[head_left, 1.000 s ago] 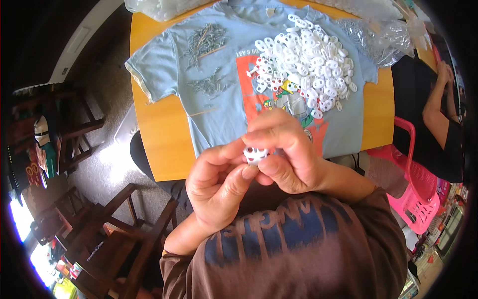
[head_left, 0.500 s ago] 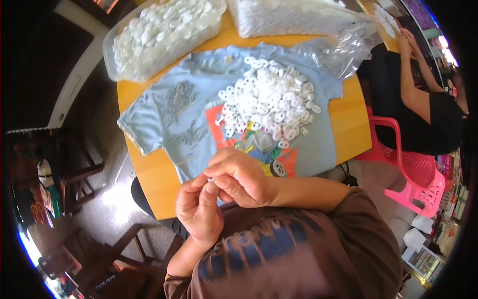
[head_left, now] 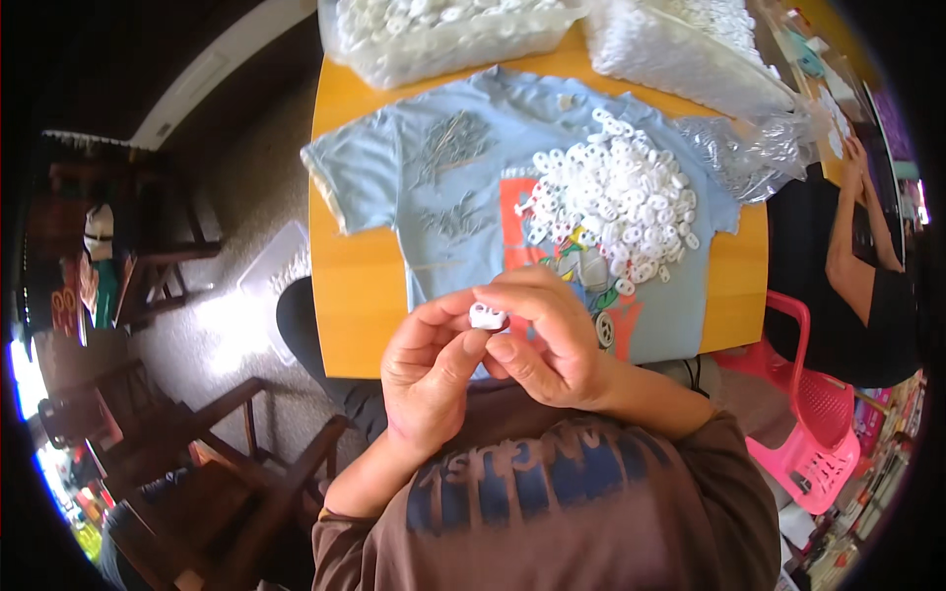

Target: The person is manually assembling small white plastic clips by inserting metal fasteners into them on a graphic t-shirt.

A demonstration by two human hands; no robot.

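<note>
Just over the near edge of the table, my left hand and my right hand meet at the fingertips. Between them they pinch a small white plastic piece with holes in it. Beyond my hands, a light blue T-shirt is spread flat on the yellow table. A heap of similar white oval pieces with holes lies on the shirt's right half. To its left are two loose clusters of thin grey pin-like bits, too fine to make out exactly.
Two translucent tubs of white pieces, a left one and a right one, stand along the far edge. A crumpled clear plastic bag lies by the shirt's right sleeve. Another person sits at right, near a pink plastic chair.
The view has shifted, so the table sits further right and higher. My fingers have turned the white piece, which was mostly hidden, so that its face with holes shows between both hands.
</note>
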